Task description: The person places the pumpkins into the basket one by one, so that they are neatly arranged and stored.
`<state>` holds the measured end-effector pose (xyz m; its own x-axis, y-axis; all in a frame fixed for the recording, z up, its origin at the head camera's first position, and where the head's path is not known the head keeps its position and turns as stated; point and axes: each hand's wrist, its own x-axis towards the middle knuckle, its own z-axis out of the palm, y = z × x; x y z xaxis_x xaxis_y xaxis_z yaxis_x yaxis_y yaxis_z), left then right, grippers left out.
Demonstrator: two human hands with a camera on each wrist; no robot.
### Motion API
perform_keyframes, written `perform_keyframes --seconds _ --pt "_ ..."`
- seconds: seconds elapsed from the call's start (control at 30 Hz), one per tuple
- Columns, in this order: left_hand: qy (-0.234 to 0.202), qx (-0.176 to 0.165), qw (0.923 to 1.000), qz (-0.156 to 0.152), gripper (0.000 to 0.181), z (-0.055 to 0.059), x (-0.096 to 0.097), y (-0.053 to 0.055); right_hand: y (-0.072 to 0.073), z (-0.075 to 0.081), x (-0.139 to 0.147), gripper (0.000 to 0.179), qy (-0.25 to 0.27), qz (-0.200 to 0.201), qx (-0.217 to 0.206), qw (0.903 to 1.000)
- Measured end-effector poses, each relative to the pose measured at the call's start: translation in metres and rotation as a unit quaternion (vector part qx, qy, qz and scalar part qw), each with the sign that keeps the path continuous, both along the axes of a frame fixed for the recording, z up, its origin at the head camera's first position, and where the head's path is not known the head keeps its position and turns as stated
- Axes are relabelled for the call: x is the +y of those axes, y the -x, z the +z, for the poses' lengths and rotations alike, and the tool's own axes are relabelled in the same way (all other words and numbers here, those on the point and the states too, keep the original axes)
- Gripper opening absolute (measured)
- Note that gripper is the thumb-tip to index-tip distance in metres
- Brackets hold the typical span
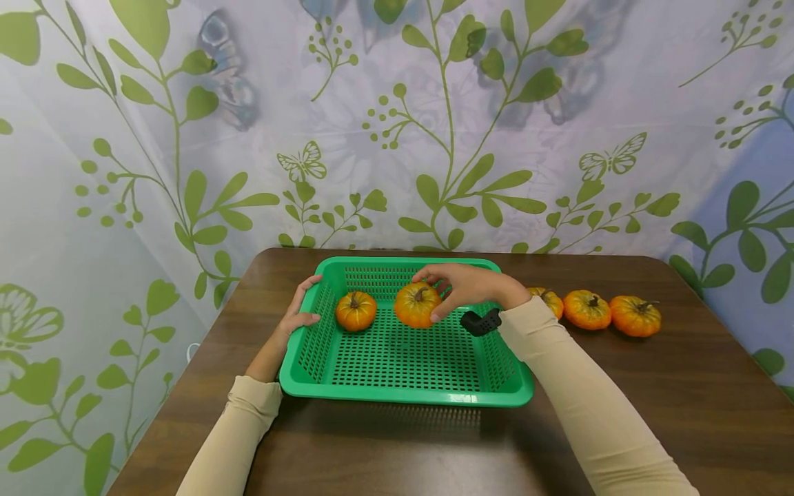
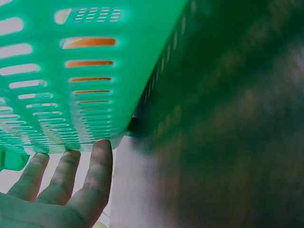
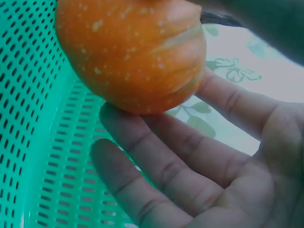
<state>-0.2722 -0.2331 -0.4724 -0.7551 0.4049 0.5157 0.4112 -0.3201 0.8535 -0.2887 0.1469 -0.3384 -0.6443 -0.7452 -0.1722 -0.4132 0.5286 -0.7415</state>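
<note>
- Head view: right hand (image 1: 468, 284) pinches one pumpkin (image 1: 414, 306) between thumb and fingers, over the basket (image 1: 406, 395).
- Left hand (image 1: 296, 313), partly curled, grips the basket's left rim.
- Second pumpkin (image 1: 356, 313) sits inside, near the basket's left wall.
- Three pumpkins (image 1: 586, 311) line the counter (image 1: 713, 393) right of the basket.

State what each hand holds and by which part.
Right hand holds a pumpkin by its side; left hand grips the green basket by its left rim.

I faced a pale backdrop (image 1: 397, 172) printed w/ grn leaves (image 1: 428, 191) & butterflies (image 1: 302, 162), behind my dk brn wood-grain surface (image 1: 695, 399), faint sheen up front.
</note>
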Motion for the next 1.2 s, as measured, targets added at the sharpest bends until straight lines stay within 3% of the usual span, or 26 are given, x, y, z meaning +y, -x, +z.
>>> perform_keyframes --seconds 0.13,0.27,0.63,1.2 --pt "-0.001 0.008 1.0 -0.001 0.075 -0.001 0.0 0.002 0.005 -0.001 -0.006 0.075 0.014 -0.003 -0.045 0.9989" --pt "-0.004 0.021 0.9998 -0.003 0.076 -0.004 -0.002 0.005 0.009 -0.003 -0.011 0.075 0.015 -0.006 -0.063 0.9979" --pt "0.003 0.002 1.0 0.008 0.075 -0.003 0.0 0.002 0.014 -0.012 -0.024 0.077 0.004 -0.036 -0.079 0.9962" --pt "0.006 -0.01 0.9998 0.015 0.074 0.0 0.0 0.001 0.019 -0.038 -0.033 0.076 -0.004 -0.052 -0.064 0.9966"
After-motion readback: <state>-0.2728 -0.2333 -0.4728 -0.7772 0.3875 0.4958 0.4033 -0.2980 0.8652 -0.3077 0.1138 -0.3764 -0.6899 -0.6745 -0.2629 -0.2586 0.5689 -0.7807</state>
